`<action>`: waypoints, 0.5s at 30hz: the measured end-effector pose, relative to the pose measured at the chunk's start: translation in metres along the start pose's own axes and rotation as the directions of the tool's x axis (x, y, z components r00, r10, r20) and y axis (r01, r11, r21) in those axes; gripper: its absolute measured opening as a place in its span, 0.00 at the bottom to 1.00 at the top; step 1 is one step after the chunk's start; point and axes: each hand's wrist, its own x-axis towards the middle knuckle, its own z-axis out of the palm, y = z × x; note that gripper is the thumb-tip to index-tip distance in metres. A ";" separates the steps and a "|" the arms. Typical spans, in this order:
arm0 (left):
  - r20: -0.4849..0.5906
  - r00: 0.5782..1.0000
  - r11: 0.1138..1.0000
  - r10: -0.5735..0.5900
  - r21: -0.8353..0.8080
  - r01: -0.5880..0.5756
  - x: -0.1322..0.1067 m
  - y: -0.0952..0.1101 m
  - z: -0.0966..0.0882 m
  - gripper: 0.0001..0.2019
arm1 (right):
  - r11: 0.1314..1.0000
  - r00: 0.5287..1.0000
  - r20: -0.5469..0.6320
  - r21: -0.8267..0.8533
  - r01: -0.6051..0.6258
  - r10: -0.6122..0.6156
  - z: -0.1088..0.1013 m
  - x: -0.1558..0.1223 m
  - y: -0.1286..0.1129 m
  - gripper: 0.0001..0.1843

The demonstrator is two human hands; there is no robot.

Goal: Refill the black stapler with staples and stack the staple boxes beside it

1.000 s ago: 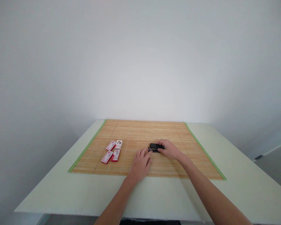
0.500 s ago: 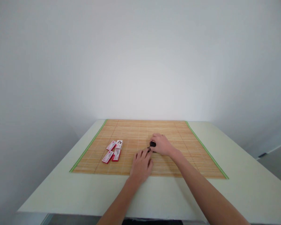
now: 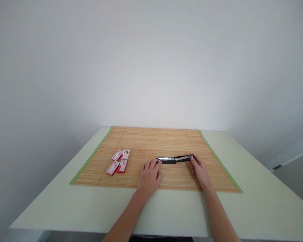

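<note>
A black stapler (image 3: 168,160) lies on the bamboo mat, swung wide so that its two halves stretch out almost in a line. Its silver staple channel shows on the left half, and the right half tilts slightly up. My right hand (image 3: 200,170) pinches the far right end between thumb and fingers. Palm down on the mat, my left hand (image 3: 148,177) has its fingers stretched out, with a fingertip touching the stapler's left end.
Several small red-and-white boxes (image 3: 113,167) lie in a cluster on the left of the bamboo mat (image 3: 151,139). The mat has green side edges and rests on a white table (image 3: 65,208). A pale wall (image 3: 151,84) rises behind the table.
The stapler has been opened out; its top half now points right. My right hand has moved right with that end. My left hand stays at the left end. The view has shifted slightly.
</note>
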 end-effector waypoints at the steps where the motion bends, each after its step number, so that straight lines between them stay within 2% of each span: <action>1: -0.005 1.000 1.000 -0.009 0.000 0.009 0.000 -0.001 0.001 0.25 | 1.000 0.999 0.033 -0.009 -0.013 0.013 0.000 0.000 0.004 0.36; 4: -0.022 0.999 0.999 -0.040 -0.009 0.040 0.000 -0.002 0.003 0.24 | 0.999 0.994 0.101 -0.040 -0.025 0.029 0.001 -0.001 0.008 0.37; 7: -0.031 0.999 0.998 -0.035 -0.048 0.033 0.000 -0.004 0.003 0.23 | 0.998 0.995 0.091 -0.052 -0.025 0.030 0.001 -0.002 0.006 0.37; 9: -0.055 0.997 0.997 -0.050 -0.065 0.047 -0.003 -0.011 -0.003 0.21 | 0.999 0.997 0.069 -0.035 -0.028 0.030 0.000 -0.003 0.005 0.39; 11: -0.113 0.985 0.991 -0.132 -0.021 0.131 -0.011 -0.024 -0.015 0.19 | 0.999 0.998 0.050 -0.004 -0.034 0.034 0.000 -0.005 0.005 0.42; 13: -0.214 0.936 0.949 -0.279 0.085 0.303 -0.024 -0.043 -0.032 0.17 | 0.999 0.999 0.033 0.029 -0.035 0.034 0.000 -0.007 0.004 0.43; 15: -0.329 0.838 0.841 -0.435 0.183 0.509 -0.037 -0.062 -0.049 0.20 | 0.998 0.999 0.021 0.052 -0.030 0.029 0.002 -0.008 0.003 0.42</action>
